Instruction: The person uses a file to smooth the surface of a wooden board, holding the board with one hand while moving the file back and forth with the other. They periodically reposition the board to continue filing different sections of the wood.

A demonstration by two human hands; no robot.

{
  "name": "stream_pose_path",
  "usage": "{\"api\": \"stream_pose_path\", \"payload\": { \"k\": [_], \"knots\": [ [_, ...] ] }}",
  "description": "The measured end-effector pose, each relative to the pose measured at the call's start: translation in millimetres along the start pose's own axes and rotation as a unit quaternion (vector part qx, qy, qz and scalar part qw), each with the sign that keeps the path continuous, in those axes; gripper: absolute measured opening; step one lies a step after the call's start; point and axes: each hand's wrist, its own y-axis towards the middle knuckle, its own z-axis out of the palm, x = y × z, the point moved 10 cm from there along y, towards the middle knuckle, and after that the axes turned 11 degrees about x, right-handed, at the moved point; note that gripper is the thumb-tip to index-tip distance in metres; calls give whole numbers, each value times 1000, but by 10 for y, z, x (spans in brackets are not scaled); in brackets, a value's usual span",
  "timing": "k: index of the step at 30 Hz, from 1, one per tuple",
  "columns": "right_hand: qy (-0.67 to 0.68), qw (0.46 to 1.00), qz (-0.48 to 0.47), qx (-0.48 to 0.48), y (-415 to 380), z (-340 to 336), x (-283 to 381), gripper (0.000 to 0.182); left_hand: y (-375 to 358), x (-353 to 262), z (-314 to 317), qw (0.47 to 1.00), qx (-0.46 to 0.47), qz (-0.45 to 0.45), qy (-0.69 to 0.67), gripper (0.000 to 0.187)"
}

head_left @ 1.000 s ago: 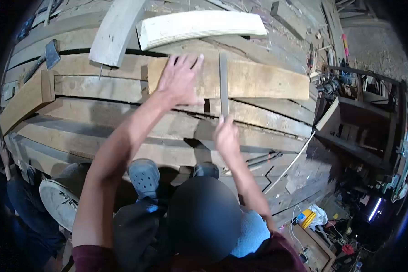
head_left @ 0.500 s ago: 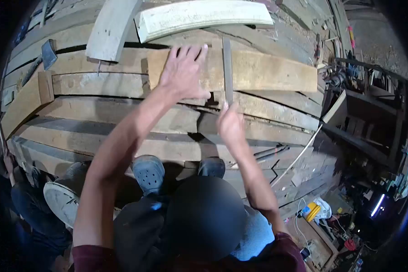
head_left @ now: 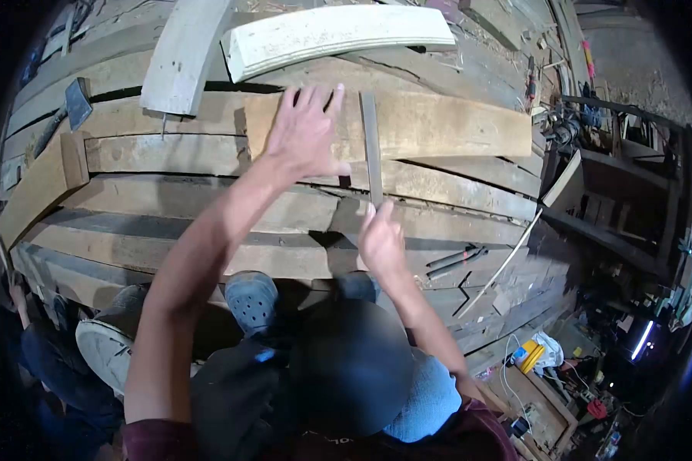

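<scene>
Bar (head_left: 371,146) drawn back, board (head_left: 461,124) under left hand (head_left: 306,138)

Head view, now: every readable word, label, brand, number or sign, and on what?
No text reads clearly.
Maroon shirt: small pale lettering at the picture's bottom edge, too small and blurred to quote.
Wooden board under the left hand: none visible.
Grey bar in the right hand: none visible.
Yellow item, lower right: too small to tell.

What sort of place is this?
Most likely a woodworking workshop: the right hand holds what looks like a flat file across a wooden board, and a hatchet lies at the left among timber planks.
</scene>
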Motion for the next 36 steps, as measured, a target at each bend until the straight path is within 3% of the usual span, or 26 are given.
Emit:
{"api": "stream_pose_path", "payload": {
  "k": [4,6,8,12,15,18,21,24,29,33,34,36],
  "knots": [
    [50,998,-33,15,225,-176,283,36,-9,12,10,999,-37,8,-7,127],
    [-12,999,-40,10,354,-251,399,36,-59,-30,47,998,-43,29,-30,129],
    [-13,1000,7,27,136,-126,194,36,-40,25,-28,997,-58,33,-36,130],
    [-40,999,13,35,72,-12,105,37,-4,53,25,1000,-11,-16,18,130],
    [-22,999,-41,2,297,-205,382,35,-29,39,-13,1000,-5,11,-16,132],
    [-7,1000,-12,17,43,-146,214,35,-143,173,-65,996,-19,80,-28,130],
    [-37,999,-4,29,-6,18,72,35,-288,386,-116,998,-13,57,-3,128],
    [-22,997,-79,9,389,-136,380,34,-283,369,-132,999,7,33,-21,126],
    [-25,999,-25,16,-41,38,147,35,-285,370,-106,998,-27,55,25,123],
    [15,998,-55,-21,273,-136,510,31,-287,365,-124,998,-38,53,4,125],
    [40,998,-41,7,367,-99,523,30,-280,356,-137,999,-15,44,-17,124],
    [17,999,-31,-17,186,-120,474,30,-321,369,-143,997,-54,61,-18,121]
  ]
}}
